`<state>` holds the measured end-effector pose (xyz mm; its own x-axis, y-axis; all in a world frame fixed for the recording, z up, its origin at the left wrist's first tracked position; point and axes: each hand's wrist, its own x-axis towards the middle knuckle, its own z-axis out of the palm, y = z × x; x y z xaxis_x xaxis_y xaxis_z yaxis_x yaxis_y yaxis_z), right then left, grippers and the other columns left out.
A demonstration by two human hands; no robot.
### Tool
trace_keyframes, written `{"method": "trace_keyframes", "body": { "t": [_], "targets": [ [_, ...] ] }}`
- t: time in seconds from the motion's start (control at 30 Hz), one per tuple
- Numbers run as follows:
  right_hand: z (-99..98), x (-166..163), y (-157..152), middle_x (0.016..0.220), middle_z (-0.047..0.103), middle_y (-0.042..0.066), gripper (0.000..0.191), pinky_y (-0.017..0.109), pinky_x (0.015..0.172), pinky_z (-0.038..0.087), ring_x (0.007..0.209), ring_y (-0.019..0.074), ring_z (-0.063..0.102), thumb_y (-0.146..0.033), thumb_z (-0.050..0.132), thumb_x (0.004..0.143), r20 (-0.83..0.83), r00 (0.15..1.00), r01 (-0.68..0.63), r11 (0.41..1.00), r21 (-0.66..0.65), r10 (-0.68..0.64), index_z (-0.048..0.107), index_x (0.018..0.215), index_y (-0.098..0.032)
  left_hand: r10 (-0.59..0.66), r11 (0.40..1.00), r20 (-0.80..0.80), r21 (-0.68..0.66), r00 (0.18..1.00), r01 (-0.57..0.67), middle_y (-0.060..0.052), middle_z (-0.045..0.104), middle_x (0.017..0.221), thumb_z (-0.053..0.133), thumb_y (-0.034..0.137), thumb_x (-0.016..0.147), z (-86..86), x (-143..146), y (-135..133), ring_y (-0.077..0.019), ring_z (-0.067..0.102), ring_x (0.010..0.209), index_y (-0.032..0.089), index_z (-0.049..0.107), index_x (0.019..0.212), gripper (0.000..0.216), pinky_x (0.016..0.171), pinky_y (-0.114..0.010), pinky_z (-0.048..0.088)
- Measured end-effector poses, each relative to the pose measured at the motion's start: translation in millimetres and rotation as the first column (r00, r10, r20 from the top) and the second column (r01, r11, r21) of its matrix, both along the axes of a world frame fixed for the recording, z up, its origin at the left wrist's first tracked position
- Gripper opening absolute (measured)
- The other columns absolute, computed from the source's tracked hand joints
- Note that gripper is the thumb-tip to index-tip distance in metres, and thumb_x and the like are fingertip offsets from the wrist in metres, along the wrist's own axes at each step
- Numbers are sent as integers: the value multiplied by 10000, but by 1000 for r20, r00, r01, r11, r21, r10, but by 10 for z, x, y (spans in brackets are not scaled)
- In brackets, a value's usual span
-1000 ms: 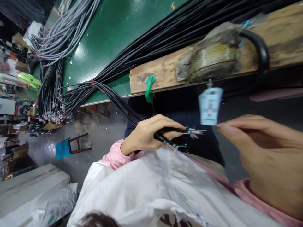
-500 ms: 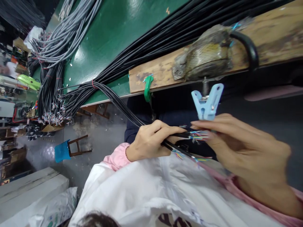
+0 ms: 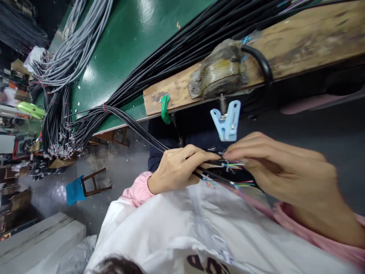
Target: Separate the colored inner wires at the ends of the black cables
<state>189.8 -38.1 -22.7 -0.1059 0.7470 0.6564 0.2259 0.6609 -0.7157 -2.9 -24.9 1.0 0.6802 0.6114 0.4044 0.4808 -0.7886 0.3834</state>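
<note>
Left hand [image 3: 178, 167] pinches thin black cables [image 3: 212, 176] shut.
Right hand [image 3: 281, 177] fingertips nip their frayed, multicoloured wire ends [image 3: 232, 166], as I see it; pale-blue plastic clip [image 3: 227, 120] hangs just above.

The left hand [image 3: 178, 167] is curled into a loose fist, thumb and forefinger stretched toward the right hand [image 3: 282, 175]. The right hand's fingers are extended and pinched together, their tips meeting the left fingertips; both wrists wear pink cuffs.
</note>
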Motion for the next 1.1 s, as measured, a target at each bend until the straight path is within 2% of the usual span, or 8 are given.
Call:
{"method": "trace_keyframes", "body": {
  "t": [0.17, 0.3, 0.43, 0.6, 0.7, 0.87, 1.0, 1.1],
  "targets": [
    [-10, -62, -73, 760, 601, 27, 120, 226, 569, 503, 653, 115, 597, -176, 490, 968, 75, 991, 114, 992, -45, -110, 557, 886, -233, 23, 999, -104, -21, 994, -26, -24, 628, 878, 482, 177, 917, -232, -48, -83, -84, 611, 801, 150, 666, 1144, 293, 712, -172, 499],
    [-8, -187, -118, 759, 590, 18, 134, 207, 547, 498, 653, 113, 603, -244, 493, 984, -93, 993, 53, 973, -224, -76, 566, 872, -236, 147, 989, 6, -10, 989, -147, -23, 611, 796, 498, 228, 895, -394, -20, -164, -85, 577, 708, 147, 702, 1068, 280, 673, -186, 495],
    [-40, -280, -98, 740, 611, 21, 213, 217, 523, 498, 636, 130, 623, -361, 538, 974, -249, 967, -22, 950, -312, -59, 599, 824, -223, 206, 978, 190, 1, 960, -210, -17, 627, 761, 520, 228, 873, -359, -13, -171, -66, 556, 642, 138, 716, 993, 247, 622, -164, 481],
    [-23, -209, -88, 768, 638, 34, 149, 238, 535, 492, 655, 137, 626, -327, 594, 940, -207, 966, 61, 914, -401, -156, 662, 834, -247, 158, 981, 130, -138, 979, -140, -19, 626, 743, 545, 230, 858, -324, -88, -161, -65, 558, 632, 139, 727, 991, 243, 622, -165, 485],
    [49, -129, -84, 834, 680, 38, 99, 260, 603, 531, 717, 147, 657, -270, 607, 927, -140, 989, -9, 937, -349, -43, 696, 886, -279, 150, 981, 117, -139, 982, -134, -17, 632, 749, 578, 233, 838, -345, -125, -161, -65, 560, 633, 147, 736, 1009, 247, 624, -162, 486],
    [108, -81, 7, 813, 685, 20, 117, 258, 582, 530, 679, 143, 655, -176, 603, 903, -2, 998, -60, 990, -127, 60, 665, 895, -275, 107, 971, -8, -213, 994, -106, -23, 634, 772, 569, 205, 857, -327, -156, -136, -70, 572, 669, 143, 730, 1048, 257, 644, -167, 489],
    [76, -100, 26, 780, 647, 20, 108, 252, 582, 505, 653, 125, 619, -200, 535, 951, 139, 990, 39, 999, -11, -38, 605, 895, -259, 52, 968, -71, -240, 996, -67, -28, 618, 772, 510, 176, 880, -241, -161, -101, -69, 572, 682, 126, 720, 1071, 288, 625, -159, 468],
    [69, -118, -34, 806, 647, 30, 114, 269, 605, 510, 698, 137, 633, -182, 552, 942, 125, 976, 192, 975, -114, -177, 598, 877, -263, 42, 976, 11, -215, 999, -39, -17, 607, 743, 504, 171, 876, -181, -157, -88, -59, 555, 653, 122, 724, 1028, 272, 587, -149, 444]
  ]
}}
